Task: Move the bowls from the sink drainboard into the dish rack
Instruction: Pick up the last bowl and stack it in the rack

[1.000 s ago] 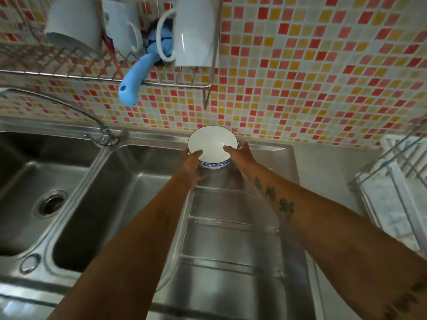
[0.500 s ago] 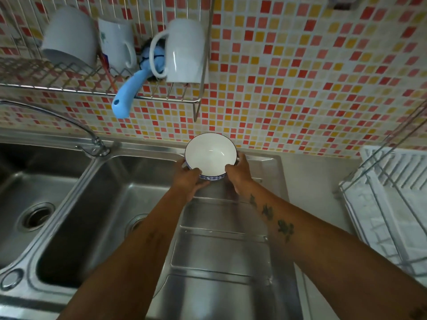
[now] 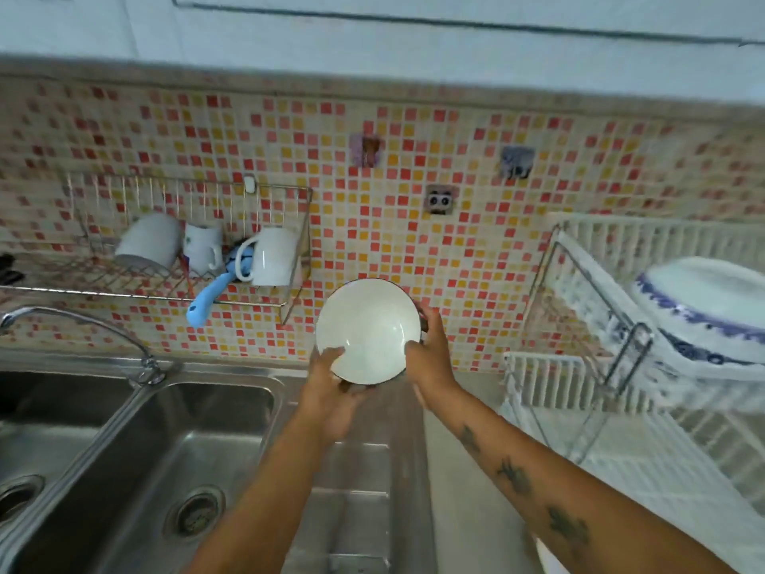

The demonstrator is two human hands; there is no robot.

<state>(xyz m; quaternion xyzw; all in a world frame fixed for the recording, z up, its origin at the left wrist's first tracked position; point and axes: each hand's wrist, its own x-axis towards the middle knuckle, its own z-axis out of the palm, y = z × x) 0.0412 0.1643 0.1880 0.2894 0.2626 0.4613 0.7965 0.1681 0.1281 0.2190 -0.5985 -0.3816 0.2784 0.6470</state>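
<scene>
A white bowl (image 3: 366, 329) with a dark rim is held in the air above the far end of the steel drainboard (image 3: 356, 470), tilted so its inside faces me. My left hand (image 3: 331, 387) grips its lower left edge from beneath. My right hand (image 3: 428, 356) clasps its right edge. The white dish rack (image 3: 579, 366) stands to the right on the counter. Another white bowl with a blue pattern (image 3: 703, 312) sits upside down in the rack.
A double steel sink (image 3: 136, 457) with a curved tap (image 3: 82, 325) lies to the left. A wire wall rack (image 3: 186, 242) above it holds three white mugs and a blue-handled brush (image 3: 207, 300). Mosaic tiles cover the wall behind.
Both hands have lifted the bowl off the drainboard, raised it and tilted it toward me. The view has swung up and right, bringing the dish rack and its bowl into sight.
</scene>
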